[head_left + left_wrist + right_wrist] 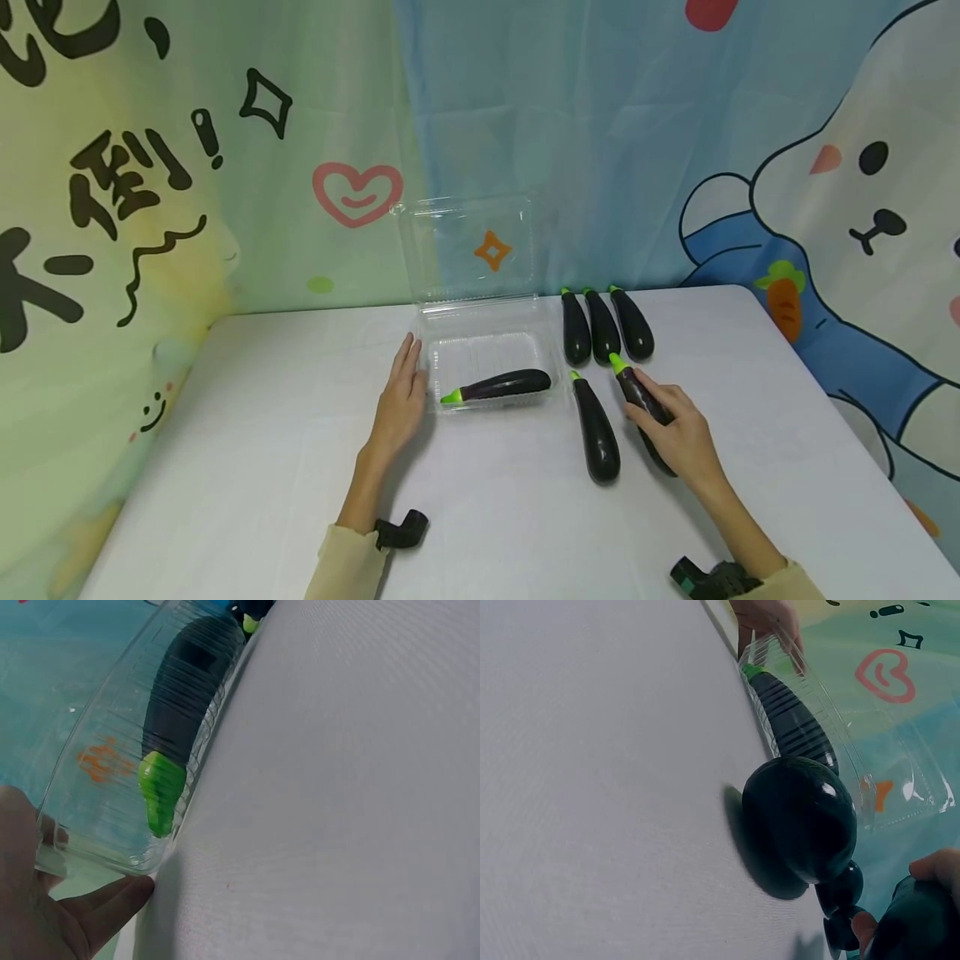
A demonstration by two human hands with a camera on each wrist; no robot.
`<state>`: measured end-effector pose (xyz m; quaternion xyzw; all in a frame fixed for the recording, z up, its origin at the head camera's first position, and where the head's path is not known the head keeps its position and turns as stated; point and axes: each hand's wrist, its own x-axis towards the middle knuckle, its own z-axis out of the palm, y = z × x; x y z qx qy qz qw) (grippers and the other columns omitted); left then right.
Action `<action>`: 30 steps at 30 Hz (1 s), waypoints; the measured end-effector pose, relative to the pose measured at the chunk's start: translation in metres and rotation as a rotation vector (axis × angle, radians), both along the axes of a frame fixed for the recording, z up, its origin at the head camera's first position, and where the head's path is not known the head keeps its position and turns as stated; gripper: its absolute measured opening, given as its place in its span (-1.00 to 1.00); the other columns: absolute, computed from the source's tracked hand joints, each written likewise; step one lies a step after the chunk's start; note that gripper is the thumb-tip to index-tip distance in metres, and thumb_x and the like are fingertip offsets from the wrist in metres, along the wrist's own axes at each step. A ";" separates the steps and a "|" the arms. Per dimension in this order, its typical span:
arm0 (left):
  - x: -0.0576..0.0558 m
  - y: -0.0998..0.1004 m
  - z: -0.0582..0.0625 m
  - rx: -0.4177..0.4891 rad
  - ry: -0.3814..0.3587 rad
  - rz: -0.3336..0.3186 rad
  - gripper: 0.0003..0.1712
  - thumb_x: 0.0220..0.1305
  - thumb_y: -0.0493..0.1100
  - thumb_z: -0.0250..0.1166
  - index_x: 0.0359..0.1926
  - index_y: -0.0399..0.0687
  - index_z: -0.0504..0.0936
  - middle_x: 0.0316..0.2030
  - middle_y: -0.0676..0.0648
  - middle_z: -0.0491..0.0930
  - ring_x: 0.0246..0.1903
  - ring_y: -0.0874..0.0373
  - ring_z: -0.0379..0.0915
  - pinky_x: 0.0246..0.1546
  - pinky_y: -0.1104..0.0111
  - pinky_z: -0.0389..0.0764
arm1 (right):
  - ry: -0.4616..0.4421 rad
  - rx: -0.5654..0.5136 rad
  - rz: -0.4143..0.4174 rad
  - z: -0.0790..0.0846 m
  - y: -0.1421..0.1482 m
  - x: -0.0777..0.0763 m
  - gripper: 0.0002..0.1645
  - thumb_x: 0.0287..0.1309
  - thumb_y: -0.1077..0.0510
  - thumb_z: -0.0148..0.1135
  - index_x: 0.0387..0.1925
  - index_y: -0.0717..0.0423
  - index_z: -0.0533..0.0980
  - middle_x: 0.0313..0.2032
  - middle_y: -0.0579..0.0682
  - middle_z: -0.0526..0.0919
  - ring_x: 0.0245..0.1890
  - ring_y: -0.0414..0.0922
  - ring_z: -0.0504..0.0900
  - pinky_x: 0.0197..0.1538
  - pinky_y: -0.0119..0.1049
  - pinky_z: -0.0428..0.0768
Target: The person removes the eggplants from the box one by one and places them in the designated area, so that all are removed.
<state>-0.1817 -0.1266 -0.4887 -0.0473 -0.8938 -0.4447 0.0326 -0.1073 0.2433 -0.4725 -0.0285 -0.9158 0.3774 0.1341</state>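
A clear plastic clamshell box [480, 350] stands with its lid [457, 250] raised behind it. One eggplant [508, 384] with a bright green stem lies crosswise along the box's near side. My left hand [400, 408] rests against the box's left side with its fingers fairly straight; in the left wrist view the fingertips [139, 889] are at the box's corner. To the right of the box, my right hand [681, 433] grips another eggplant [632, 385] round its middle, stem pointing away from me. Just left of that hand, a loose eggplant [597, 432] lies on the table.
Three more eggplants [576, 329] lie side by side at the back of the white table [285, 433], right of the box. A printed cloth backdrop [600, 150] hangs right behind the table's far edge.
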 end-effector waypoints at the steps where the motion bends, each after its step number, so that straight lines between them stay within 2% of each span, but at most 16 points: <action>1: 0.000 0.000 0.000 0.002 0.000 -0.001 -0.41 0.51 -0.12 -0.19 0.51 0.02 0.08 0.53 0.19 -0.08 0.51 0.11 -0.08 0.46 0.02 0.13 | 0.002 0.000 -0.002 -0.001 0.000 0.000 -0.35 0.19 0.06 0.32 0.32 -0.08 0.41 -0.07 0.10 0.57 -0.25 -0.35 0.38 -0.28 -0.54 0.39; 4: 0.000 0.000 0.000 0.002 0.002 0.000 -0.41 0.51 -0.12 -0.18 0.51 0.02 0.08 0.53 0.18 -0.08 0.51 0.10 -0.07 0.46 0.02 0.13 | -0.007 -0.002 0.004 -0.003 -0.001 0.000 -0.37 0.20 0.06 0.31 0.31 -0.03 0.42 -0.08 0.12 0.60 -0.27 -0.40 0.37 -0.29 -0.54 0.40; 8: 0.000 -0.001 0.001 0.004 0.005 0.000 -0.41 0.51 -0.13 -0.18 0.51 0.00 0.08 0.54 0.15 -0.07 0.51 0.08 -0.07 0.45 0.01 0.14 | -0.069 -0.024 0.017 -0.003 -0.001 0.000 -0.36 0.24 0.00 0.26 0.33 0.03 0.40 -0.01 0.19 0.61 -0.18 -0.22 0.48 -0.24 -0.48 0.45; 11: 0.000 -0.001 0.001 0.010 0.002 -0.001 -0.41 0.51 -0.13 -0.18 0.51 0.01 0.09 0.54 0.14 -0.06 0.51 0.08 -0.07 0.45 0.00 0.14 | -0.124 -0.061 0.020 -0.003 0.000 0.002 -0.34 0.28 -0.06 0.21 0.35 0.04 0.36 0.14 0.28 0.56 0.02 0.11 0.57 -0.06 -0.22 0.55; 13: 0.001 0.000 0.002 0.013 0.000 -0.003 -0.41 0.51 -0.13 -0.18 0.51 0.00 0.09 0.54 0.14 -0.06 0.51 0.08 -0.07 0.45 0.00 0.13 | -0.158 -0.095 0.019 -0.003 0.000 0.003 -0.32 0.30 -0.10 0.18 0.37 0.03 0.33 0.24 0.31 0.47 0.19 0.26 0.50 0.09 0.00 0.53; 16: 0.001 0.000 0.002 0.014 -0.005 -0.004 -0.41 0.51 -0.12 -0.18 0.51 0.00 0.09 0.54 0.15 -0.06 0.51 0.09 -0.08 0.45 0.00 0.13 | -0.192 -0.128 0.013 -0.003 0.002 0.003 -0.30 0.33 -0.14 0.12 0.39 0.03 0.30 0.33 0.31 0.34 0.32 0.33 0.34 0.23 0.20 0.40; 23: 0.000 0.001 0.002 0.010 -0.005 -0.008 -0.41 0.50 -0.13 -0.18 0.51 -0.01 0.08 0.54 0.14 -0.07 0.51 0.08 -0.08 0.46 0.01 0.12 | -0.229 -0.153 0.011 -0.003 0.003 0.004 -0.30 0.42 -0.16 -0.05 0.43 0.09 0.22 0.39 0.27 0.24 0.40 0.31 0.20 0.36 0.24 0.22; 30: 0.001 0.000 0.003 0.006 -0.012 -0.002 -0.41 0.51 -0.12 -0.19 0.51 0.03 0.08 0.54 0.18 -0.09 0.51 0.09 -0.09 0.46 0.01 0.11 | -0.256 -0.158 0.015 -0.005 0.001 0.003 -0.30 0.43 -0.14 -0.06 0.42 0.16 0.22 0.38 0.30 0.25 0.40 0.31 0.21 0.38 0.21 0.22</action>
